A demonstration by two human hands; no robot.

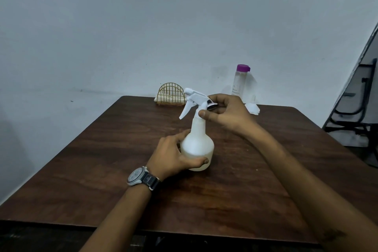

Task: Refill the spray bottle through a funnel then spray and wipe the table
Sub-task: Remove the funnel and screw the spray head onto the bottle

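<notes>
The spray bottle (198,144) stood midway between the side edges of the table (98,170). The left hand (173,156) gripped its body. The right hand (229,112) grasped the spray head (194,96). A slack base grip during twisting could tip it and spill the contents.

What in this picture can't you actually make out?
Head view: the collar of the spray bottle is hidden by the right hand, so its state is unclear.
Head view: the funnel is partly behind that hand and blurred.
Head view: the fill level of the clear bottle is too faint to tell.
Head view: the black metal frame is cut off by the right edge.
</notes>
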